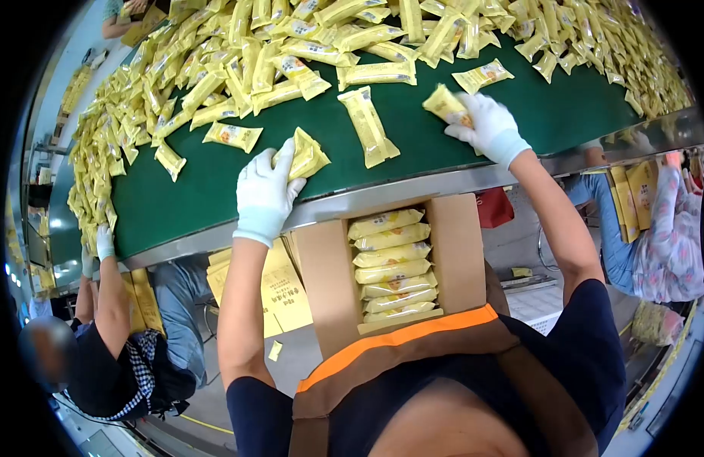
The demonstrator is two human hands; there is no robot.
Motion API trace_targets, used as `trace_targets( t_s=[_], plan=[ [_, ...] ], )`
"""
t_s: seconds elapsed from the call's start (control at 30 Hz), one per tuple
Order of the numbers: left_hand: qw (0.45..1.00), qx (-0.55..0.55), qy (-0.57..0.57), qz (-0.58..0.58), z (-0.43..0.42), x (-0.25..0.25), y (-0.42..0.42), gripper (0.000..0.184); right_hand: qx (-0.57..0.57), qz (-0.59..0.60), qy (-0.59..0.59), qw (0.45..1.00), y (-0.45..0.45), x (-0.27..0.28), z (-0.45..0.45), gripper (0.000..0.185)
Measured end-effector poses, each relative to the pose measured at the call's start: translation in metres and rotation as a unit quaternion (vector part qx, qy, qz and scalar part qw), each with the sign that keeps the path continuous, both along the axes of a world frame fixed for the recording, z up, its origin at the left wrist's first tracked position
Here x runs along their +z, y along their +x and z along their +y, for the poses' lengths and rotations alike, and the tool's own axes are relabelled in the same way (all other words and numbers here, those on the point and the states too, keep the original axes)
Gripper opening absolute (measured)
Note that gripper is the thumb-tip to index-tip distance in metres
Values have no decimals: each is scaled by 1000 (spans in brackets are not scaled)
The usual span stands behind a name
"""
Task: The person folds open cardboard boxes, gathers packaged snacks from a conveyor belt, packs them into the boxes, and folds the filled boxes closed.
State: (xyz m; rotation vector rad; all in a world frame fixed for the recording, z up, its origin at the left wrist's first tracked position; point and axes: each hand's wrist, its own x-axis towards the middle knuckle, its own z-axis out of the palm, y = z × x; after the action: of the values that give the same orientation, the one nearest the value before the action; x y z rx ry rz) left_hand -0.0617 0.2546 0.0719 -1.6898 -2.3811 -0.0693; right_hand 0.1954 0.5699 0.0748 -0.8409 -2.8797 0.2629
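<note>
My left hand [262,192], in a white glove, is closed round a yellow snack packet [310,156] at the near edge of the green belt [306,126]. I cannot tell whether a second packet is in that grip. Farther right, my gloved right hand [490,128] grips another yellow snack packet [445,105] above the belt, slightly blurred. Between the hands a single packet [367,128] lies lengthwise, and one more [483,75] rests beyond the right hand. Against my body stands an open cardboard box [458,255] with a column of packets [394,270] inside.
A large heap of yellow packets [291,46] covers the far side of the belt. A metal rail [352,199] runs along its near edge. Flat yellow cartons [279,293] lean at left. Co-workers [112,327] sit on both sides. One packet [275,350] is on the floor.
</note>
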Motion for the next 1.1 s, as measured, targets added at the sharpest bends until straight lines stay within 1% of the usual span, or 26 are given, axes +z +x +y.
trace_targets(
  t_s=[0.03, 0.07, 0.1, 0.13, 0.17, 0.23, 0.27, 0.3, 0.33, 0.4, 0.43, 0.47, 0.5, 0.53, 0.57, 0.6, 0.67, 0.7, 0.73, 0.77, 0.8, 0.87, 0.93, 1.0, 1.07, 1.1],
  plan=[
    [1000, -5, -1, 12, 1, -1, -2, 69, -49, -21, -113, 992, -6, 6, 6, 67],
    [1000, 5, -13, -6, 3, -1, -4, 69, -132, -34, -258, 956, -14, 12, 9, 65],
    [999, 14, -28, -25, 4, 1, -5, 69, -118, 123, -436, 884, -23, 9, -2, 64],
    [998, 20, -47, -46, 3, 1, -5, 69, -101, 271, -589, 755, -36, 13, -25, 64],
    [999, 12, -39, -33, 3, 0, -6, 69, -100, 206, -689, 687, -48, 37, -42, 65],
    [1000, 11, -20, -8, 0, -4, -7, 72, -72, 243, -716, 651, -88, 16, -64, 77],
    [999, 23, -25, -7, 0, -2, -4, 73, -92, 214, -650, 723, -112, -4, -65, 83],
    [997, 65, -50, -4, -2, 2, -3, 76, -102, 157, -556, 810, -125, -1, -76, 90],
    [997, 74, -13, -15, -9, -5, -9, 77, -70, 116, -525, 840, -133, 10, -90, 94],
    [982, 107, 96, -119, -22, -2, -15, 76, -24, -1, -328, 944, -147, 25, -114, 99],
    [946, 130, 186, -231, -27, -2, -16, 66, 9, -21, -297, 955, -150, 20, -117, 97],
    [857, 135, 266, -419, -31, 1, -20, 59, 66, -75, -325, 940, -151, 32, -115, 100],
    [756, 106, 326, -557, -35, 7, -21, 56, 94, -117, -299, 943, -153, 38, -116, 95],
    [630, 68, 379, -674, -39, 12, -20, 54, 123, -158, -268, 942, -155, 43, -117, 91],
    [495, 53, 408, -765, -42, 4, -26, 51, 155, -138, -221, 953, -151, 47, -120, 86],
    [430, 29, 403, -807, -48, 4, -28, 54, 184, -116, -177, 960, -144, 50, -123, 80],
    [293, -47, 400, -867, -58, 12, -21, 54, 260, -95, 45, 960, -125, 70, -123, 75],
    [232, -60, 402, -884, -61, 17, -15, 57, 264, -84, 68, 958, -119, 64, -113, 76],
    [195, -66, 398, -894, -66, 18, -10, 57, 263, -75, 89, 958, -109, 54, -102, 78],
    [158, -77, 389, -904, -67, 19, -7, 58, 254, -101, 65, 960, -102, 35, -91, 80],
    [122, -90, 378, -913, -65, 21, -5, 59, 212, -135, -6, 968, -94, 29, -89, 78],
    [97, -95, 390, -911, -60, 22, 2, 58, 230, -113, -38, 966, -91, 25, -80, 80],
    [87, -64, 417, -902, -60, 23, 13, 57, 200, -8, -108, 974, -82, 33, -72, 83],
    [61, -71, 432, -897, -65, 24, 18, 54, 168, 122, -229, 951, -64, 87, -87, 81],
    [41, -52, 458, -886, -72, 28, 27, 52, 282, 93, -190, 936, -32, 137, -108, 85],
    [15, -55, 459, -887, -73, 33, 31, 51, 405, 13, -165, 899, -21, 147, -118, 83]
  ],
)
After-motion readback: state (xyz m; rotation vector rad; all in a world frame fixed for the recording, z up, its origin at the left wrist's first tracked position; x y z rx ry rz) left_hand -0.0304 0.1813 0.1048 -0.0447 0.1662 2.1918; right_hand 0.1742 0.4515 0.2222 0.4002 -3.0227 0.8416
